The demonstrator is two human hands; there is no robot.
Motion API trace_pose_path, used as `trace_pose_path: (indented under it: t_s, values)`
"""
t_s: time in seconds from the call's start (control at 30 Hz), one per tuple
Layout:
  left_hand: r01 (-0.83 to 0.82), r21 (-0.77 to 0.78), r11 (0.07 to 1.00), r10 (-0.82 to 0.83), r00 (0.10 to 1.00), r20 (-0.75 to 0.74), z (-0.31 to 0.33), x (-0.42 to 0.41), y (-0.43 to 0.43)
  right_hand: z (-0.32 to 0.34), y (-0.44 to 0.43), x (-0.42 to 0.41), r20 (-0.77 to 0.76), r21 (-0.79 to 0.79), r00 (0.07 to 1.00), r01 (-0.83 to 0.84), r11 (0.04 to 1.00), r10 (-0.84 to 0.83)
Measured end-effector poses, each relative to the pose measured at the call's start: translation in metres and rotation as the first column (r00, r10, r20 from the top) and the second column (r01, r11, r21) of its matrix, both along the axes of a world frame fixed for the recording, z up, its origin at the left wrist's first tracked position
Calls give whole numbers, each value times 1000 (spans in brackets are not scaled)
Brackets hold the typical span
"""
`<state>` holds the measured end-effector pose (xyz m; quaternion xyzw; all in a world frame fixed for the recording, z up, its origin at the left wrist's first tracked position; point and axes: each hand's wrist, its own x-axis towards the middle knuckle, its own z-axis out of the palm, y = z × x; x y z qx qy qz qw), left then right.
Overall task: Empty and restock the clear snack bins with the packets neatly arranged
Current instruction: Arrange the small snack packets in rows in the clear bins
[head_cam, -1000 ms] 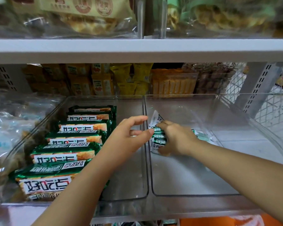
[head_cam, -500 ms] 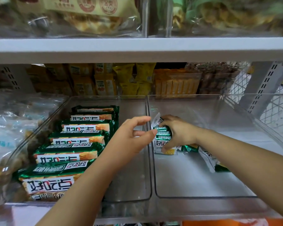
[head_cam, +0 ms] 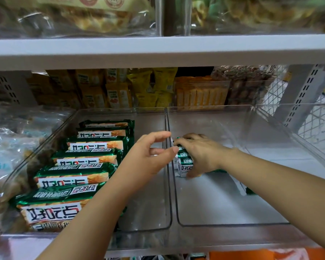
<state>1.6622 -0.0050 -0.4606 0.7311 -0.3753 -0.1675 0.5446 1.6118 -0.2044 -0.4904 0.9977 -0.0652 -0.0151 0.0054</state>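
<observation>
Grips a bundle of green packets (head_cam: 185, 162) in the right hand (head_cam: 201, 152), low against the left wall of the right bin (head_cam: 223, 203). Holds the left hand (head_cam: 148, 156) loosely spread, empty, over the left bin (head_cam: 148, 203), beside the packet row (head_cam: 83, 166) lining its left edge.

Two clear bins are sitting side by side across the lower frame: a left bin (head_cam: 120, 112) and a right bin (head_cam: 270, 128). Six green packets (head_cam: 86, 158) are showing in a row at lower left, perhaps a seventh under them. At centre, at least three small packets (head_cam: 185, 162) are bunching together, and one loose packet (head_cam: 240, 186) is lying to their right. Two hands are showing: left hand (head_cam: 148, 154) and right hand (head_cam: 201, 152).
</observation>
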Motion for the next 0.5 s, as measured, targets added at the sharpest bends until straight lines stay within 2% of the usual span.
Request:
trace_pose_path:
  t_s: [0.13, 0.27, 0.4, 0.5]
  values:
    - [3, -9, 1000, -3, 1000, -14, -1, 1, 0, 1, -15, -7, 80, 72, 995, 50, 996, -55]
    - [9, 5, 1000, -9, 1000, 0, -2, 2, 0, -3, -27, -16, 21, 211, 998, 46, 976, -51]
    - [9, -12, 1000, -9, 1000, 3, -1, 0, -1, -13, -21, -12, 122, 235, 985, 92, 968, -123]
    - [6, -15, 1000, -6, 1000, 7, -1, -1, -1, -14, -17, -12, 98, 275, 986, 102, 956, -134]
